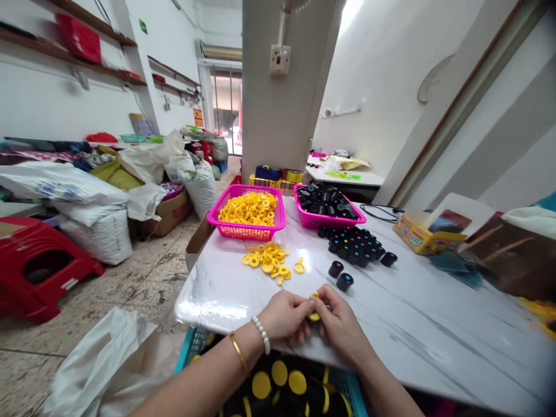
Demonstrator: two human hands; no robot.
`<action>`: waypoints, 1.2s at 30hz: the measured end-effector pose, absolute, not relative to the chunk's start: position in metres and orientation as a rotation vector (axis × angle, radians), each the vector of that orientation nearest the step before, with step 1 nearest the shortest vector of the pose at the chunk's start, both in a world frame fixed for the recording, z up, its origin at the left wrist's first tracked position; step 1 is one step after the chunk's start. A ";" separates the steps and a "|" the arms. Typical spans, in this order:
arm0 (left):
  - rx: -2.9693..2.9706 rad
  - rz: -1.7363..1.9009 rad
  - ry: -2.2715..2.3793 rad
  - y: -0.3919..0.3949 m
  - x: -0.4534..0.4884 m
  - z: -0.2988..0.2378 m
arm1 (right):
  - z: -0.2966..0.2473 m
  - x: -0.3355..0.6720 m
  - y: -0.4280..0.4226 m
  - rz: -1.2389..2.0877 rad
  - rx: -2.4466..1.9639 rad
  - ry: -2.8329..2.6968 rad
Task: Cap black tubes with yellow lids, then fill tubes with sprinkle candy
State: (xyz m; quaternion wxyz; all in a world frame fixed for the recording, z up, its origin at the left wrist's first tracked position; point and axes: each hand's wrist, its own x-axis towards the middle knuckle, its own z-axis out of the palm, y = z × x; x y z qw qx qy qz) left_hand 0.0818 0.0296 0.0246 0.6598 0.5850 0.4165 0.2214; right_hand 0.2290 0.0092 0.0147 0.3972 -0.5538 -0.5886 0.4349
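My left hand (284,317) and my right hand (341,321) meet at the near edge of the white marble table (434,324), fingers pinched together on a small yellow ring part (314,315). A loose pile of yellow rings (269,260) lies just beyond them. Two black caps (340,275) stand close to my right hand, and a cluster of black caps (356,243) sits farther back. A pink basket of yellow rings (247,211) and a pink basket of black caps (325,207) stand at the far edge.
A blue crate (282,382) with black and yellow assembled parts sits below the table at my lap. A yellow cardboard box (417,231) and brown items lie at the right. White sacks (99,231), a red stool (39,266) and a plastic bag (99,365) crowd the floor left.
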 end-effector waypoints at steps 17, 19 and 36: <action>1.693 0.852 1.208 0.001 0.080 0.016 | 0.022 0.236 0.006 1.301 -1.272 -1.395; 1.912 1.018 1.236 -0.005 0.081 0.014 | 0.022 0.234 0.005 1.306 -1.251 -1.365; 2.229 0.976 1.277 -0.006 0.082 0.004 | 0.039 0.256 0.027 1.755 -1.293 -1.196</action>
